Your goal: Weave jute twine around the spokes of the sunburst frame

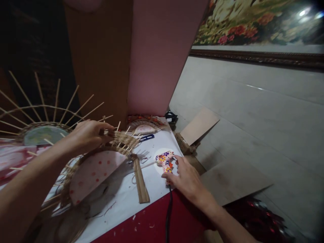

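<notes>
Left hand: the left hand [92,132] is closed over the woven upper edge of the spotted fan, fingers curled down onto the weave.
Spotted fan: the spotted fan [97,172] stands tilted on the white sheet [115,211], thin sticks poking out of its woven band.
Right hand: the right hand [187,173] is at the glue gun, thumb by the handle and fingers near the back end; whether it grips cannot be told.
Glue gun: the flowered glue gun [165,159] lies on a pale round patch of the sheet, its black cable [168,211] running toward the near edge.
Cardboard box: the cardboard box [184,144] sits beside the table's right edge, a flat board [200,126] slanting over it; its contents are hidden.
Brown strip: the brown strip [140,182] lies between fan and gun.
Blue cutter: the blue cutter [147,137] lies just before the far fan [144,129].
Green-centred fan: the green-centred fan [45,135] stands at far left, sticks spread upward.
</notes>
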